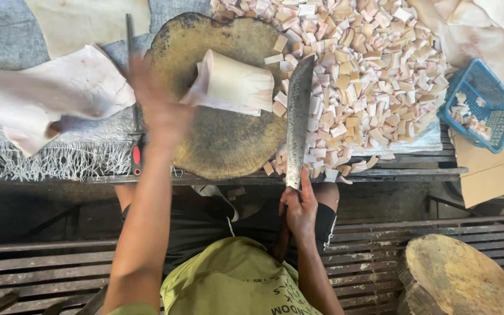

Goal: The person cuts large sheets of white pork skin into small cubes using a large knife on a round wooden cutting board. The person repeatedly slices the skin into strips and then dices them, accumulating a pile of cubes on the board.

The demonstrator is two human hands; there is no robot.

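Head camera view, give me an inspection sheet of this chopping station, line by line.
Surface: round wooden chopping block, worn and stained, on a slatted bench.
Job's things: folded slab of pale pork skin on the block; cleaver lying blade-flat at its right edge.
Clutter: heap of cut cubes; blue basket holding a few pieces; second knife left of the block; uncut skin sheets.
Grippers: right hand grips the cleaver handle; left hand blurred above the block's left edge.
Cables: nothing seen.
Surroundings: second wooden block lower right; cardboard.
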